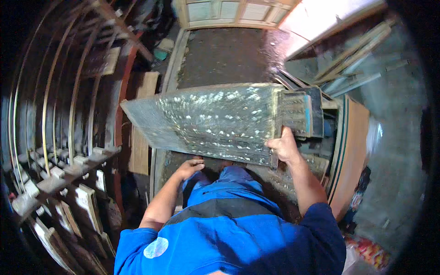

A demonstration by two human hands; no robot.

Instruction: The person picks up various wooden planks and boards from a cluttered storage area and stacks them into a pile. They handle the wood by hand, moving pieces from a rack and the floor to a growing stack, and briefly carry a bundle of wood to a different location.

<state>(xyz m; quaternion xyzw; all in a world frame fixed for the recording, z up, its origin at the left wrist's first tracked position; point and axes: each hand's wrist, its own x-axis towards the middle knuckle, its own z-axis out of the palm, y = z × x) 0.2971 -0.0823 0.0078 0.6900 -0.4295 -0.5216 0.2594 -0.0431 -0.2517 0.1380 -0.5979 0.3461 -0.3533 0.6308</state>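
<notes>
A large dark board (215,121) with white flecks and a worn, pale right edge stretches across in front of me, tilted. My right hand (285,145) grips it at the lower part of its right edge, thumb on the near face and the other fingers mostly hidden. Just under the board's lower edge is my left hand (190,168), its fingers stretched toward the right and nothing seen in them. Whether those fingertips touch the board I cannot tell.
On the left stands a rack (64,178) with upright wood strips and board ends. A light plank (144,123) leans beside it. To the right are stacked dark panels (316,112) and a brown panel on edge (353,146). A panelled wooden door (238,11) is at the far end.
</notes>
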